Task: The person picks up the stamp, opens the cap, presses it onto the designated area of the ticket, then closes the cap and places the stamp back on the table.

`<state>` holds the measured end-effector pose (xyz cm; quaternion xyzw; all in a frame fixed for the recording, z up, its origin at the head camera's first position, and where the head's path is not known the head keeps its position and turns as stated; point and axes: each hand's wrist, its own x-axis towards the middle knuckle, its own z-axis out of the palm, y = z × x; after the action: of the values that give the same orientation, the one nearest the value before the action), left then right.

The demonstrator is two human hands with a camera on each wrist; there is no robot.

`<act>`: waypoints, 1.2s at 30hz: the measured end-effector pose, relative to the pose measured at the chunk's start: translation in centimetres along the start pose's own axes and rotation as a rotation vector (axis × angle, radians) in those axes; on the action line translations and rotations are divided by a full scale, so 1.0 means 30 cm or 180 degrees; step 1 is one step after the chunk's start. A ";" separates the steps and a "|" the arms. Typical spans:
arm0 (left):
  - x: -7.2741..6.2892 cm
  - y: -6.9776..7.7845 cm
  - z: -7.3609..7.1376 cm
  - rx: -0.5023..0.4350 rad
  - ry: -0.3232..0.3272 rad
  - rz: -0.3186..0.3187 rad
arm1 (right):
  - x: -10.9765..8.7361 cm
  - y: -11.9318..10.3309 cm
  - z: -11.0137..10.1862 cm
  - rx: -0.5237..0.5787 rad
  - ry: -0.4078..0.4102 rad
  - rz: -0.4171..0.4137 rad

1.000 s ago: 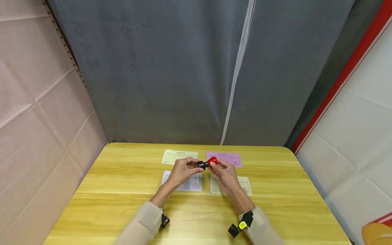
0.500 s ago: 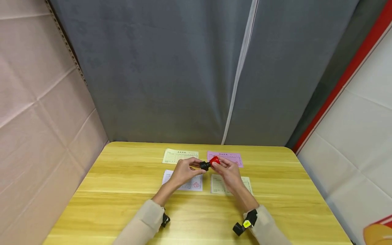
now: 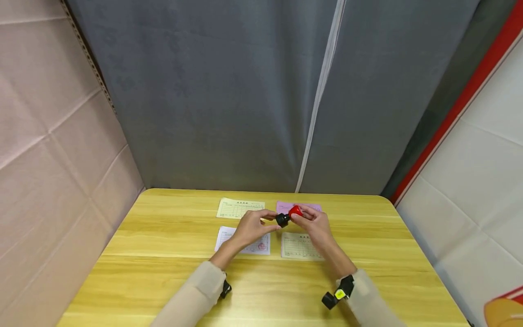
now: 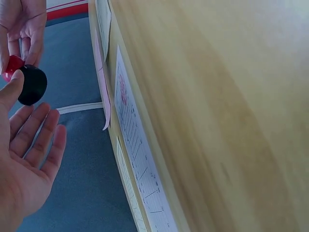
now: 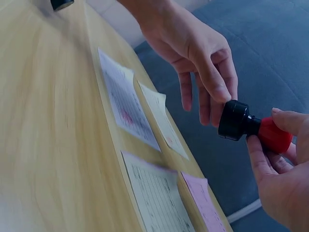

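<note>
A stamp with a red knob handle and a round black end (image 5: 233, 120) is held off the table between both hands. My right hand (image 3: 320, 229) grips the red handle (image 5: 274, 135), with the thumb on one side and the fingers under it. My left hand (image 3: 251, 227) has its thumb and forefinger at the rim of the black end, pinching it lightly. Its other fingers (image 4: 41, 137) are stretched out, palm showing in the left wrist view. The black end's face is turned toward the left hand in the head view.
Several printed slips lie on the wooden table (image 3: 163, 254): a pale yellow one (image 3: 233, 209), a purple one (image 3: 283, 206), a white one (image 3: 226, 234) and a pale green one (image 3: 296, 250). Some bear red seal marks. A grey curtain (image 3: 212, 113) hangs behind the table.
Both hands and the stamp have shifted a little to the right. The stamp stays between the hands, which keep nearly the same pose. More of the pale green slip shows.
</note>
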<state>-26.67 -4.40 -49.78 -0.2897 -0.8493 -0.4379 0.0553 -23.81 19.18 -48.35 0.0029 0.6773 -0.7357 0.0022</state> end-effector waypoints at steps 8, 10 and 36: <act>0.002 -0.003 -0.005 0.0599 -0.0201 0.0107 | 0.015 -0.011 -0.094 -0.0646 0.0032 -0.0109; 0.000 -0.008 -0.009 0.0760 -0.0237 0.0127 | 0.020 -0.015 -0.119 -0.0775 0.0025 -0.0154; -0.110 -0.163 -0.192 0.1363 -0.0114 -0.0170 | 0.027 0.014 -0.412 -0.2739 0.0096 -0.0805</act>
<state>-27.51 -12.52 -50.90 -0.2564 -0.9312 -0.2435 0.0889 -24.59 31.46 -49.79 -0.0704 0.9167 -0.3813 -0.0967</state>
